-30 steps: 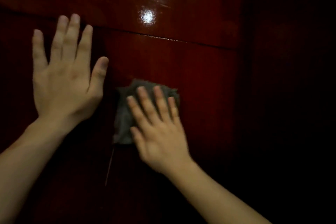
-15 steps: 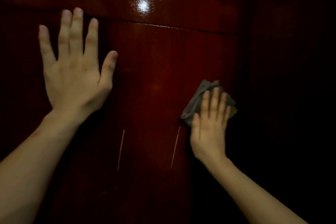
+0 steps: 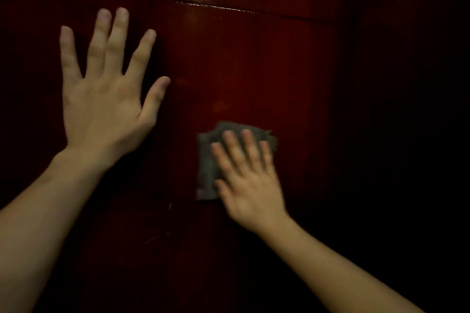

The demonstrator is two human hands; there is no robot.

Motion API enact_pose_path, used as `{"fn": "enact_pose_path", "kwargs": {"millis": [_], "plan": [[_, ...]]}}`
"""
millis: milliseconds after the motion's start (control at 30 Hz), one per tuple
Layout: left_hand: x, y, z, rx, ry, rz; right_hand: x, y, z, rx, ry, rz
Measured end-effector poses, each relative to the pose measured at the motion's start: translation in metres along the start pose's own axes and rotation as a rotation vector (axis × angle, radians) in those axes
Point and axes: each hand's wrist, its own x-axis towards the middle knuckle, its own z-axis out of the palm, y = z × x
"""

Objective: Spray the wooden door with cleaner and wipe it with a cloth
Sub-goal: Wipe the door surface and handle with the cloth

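Observation:
The glossy dark red wooden door [image 3: 241, 63] fills the view, lit by a bright reflection near the top. My left hand [image 3: 106, 99] lies flat against it at the left, fingers spread and straight. My right hand [image 3: 249, 180] presses a folded grey cloth [image 3: 207, 168] against the door at centre, fingers straight and flat on top of it. Most of the cloth is under the hand; its left and upper edges show. No spray bottle is in view.
A horizontal groove [image 3: 254, 11] crosses the door panel above both hands. The door's right edge [image 3: 351, 109] meets a very dark area where nothing can be made out.
My right hand has slid the cloth back leftwards from the door's right edge to the centre, and a little lower. My left hand stays flat on the door.

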Motion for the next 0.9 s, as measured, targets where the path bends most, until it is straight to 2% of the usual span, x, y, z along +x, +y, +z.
{"fn": "enact_pose_path", "kwargs": {"millis": [67, 133, 200, 300, 367, 533, 633, 767, 900], "plan": [[-0.001, 0.001, 0.003, 0.011, -0.003, -0.006, -0.031, 0.057, 0.003, -0.038, -0.028, 0.168], [0.0, 0.002, 0.005, 0.007, -0.002, -0.011, -0.06, 0.098, 0.0, 0.027, -0.082, 0.382], [0.0, 0.002, 0.007, -0.004, -0.004, -0.021, -0.079, 0.109, -0.002, 0.129, -0.106, 0.522], [0.0, 0.003, 0.006, -0.002, -0.013, -0.029, -0.084, 0.085, 0.005, 0.123, -0.085, 0.579], [0.0, 0.004, 0.003, 0.016, -0.02, -0.026, -0.077, 0.052, 0.013, 0.091, -0.084, 0.516], [-0.003, 0.005, -0.002, 0.034, -0.024, 0.005, -0.045, -0.089, 0.02, 0.093, -0.106, 0.012], [-0.005, 0.003, 0.0, 0.026, -0.038, 0.018, -0.023, -0.156, 0.013, 0.144, -0.111, -0.174], [-0.009, 0.001, -0.003, -0.006, -0.059, 0.022, -0.02, -0.145, 0.01, 0.139, -0.1, -0.211], [-0.011, 0.003, -0.007, -0.02, -0.078, 0.019, -0.052, -0.062, 0.019, 0.057, -0.051, -0.098]]}}
